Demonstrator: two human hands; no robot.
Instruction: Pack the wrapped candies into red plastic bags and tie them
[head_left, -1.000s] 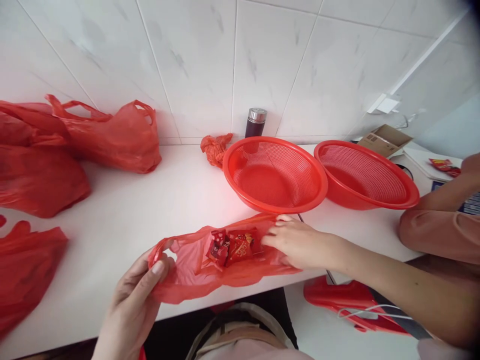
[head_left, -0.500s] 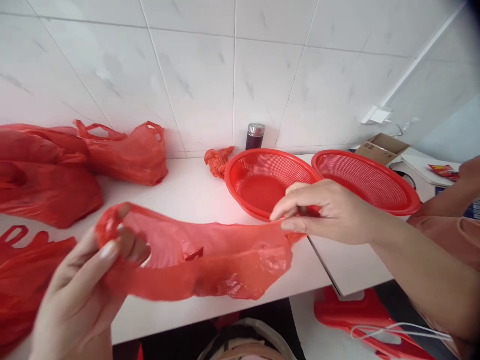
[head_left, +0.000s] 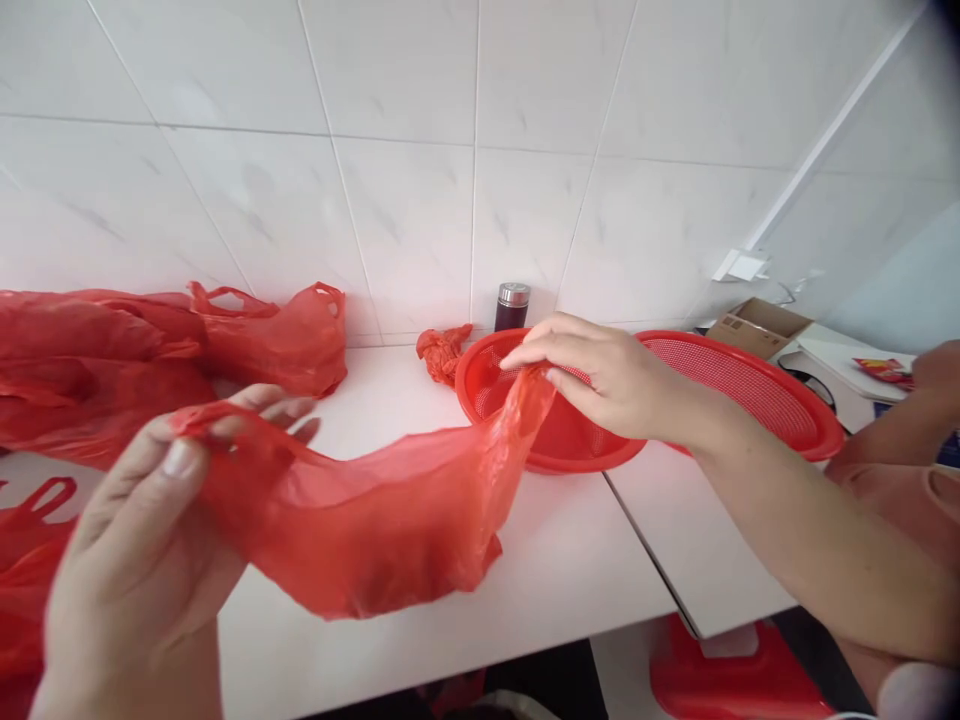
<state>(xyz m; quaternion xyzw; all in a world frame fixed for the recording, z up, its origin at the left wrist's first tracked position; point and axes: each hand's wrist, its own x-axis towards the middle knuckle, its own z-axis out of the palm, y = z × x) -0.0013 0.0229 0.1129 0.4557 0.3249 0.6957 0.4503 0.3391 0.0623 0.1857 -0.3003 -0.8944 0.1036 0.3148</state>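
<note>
A thin red plastic bag hangs stretched between my two hands above the white table. My left hand pinches its left end between thumb and forefinger, the other fingers loosely behind the film. At the raised right end, the fingertips of my right hand are closed on the gathered plastic. Something darker shows through the bag's lower part, but I cannot make out what it is. My right hand is over the nearer red mesh basket and hides part of it.
Several filled red bags lie along the left. A crumpled red bag and a dark flask with a silver lid stand by the wall. A second red basket, a cardboard box and another person's arm are at right.
My right hand has lifted the bag's right end up and to the left, so its opening has narrowed and the bag sags. The view has tilted up slightly.
</note>
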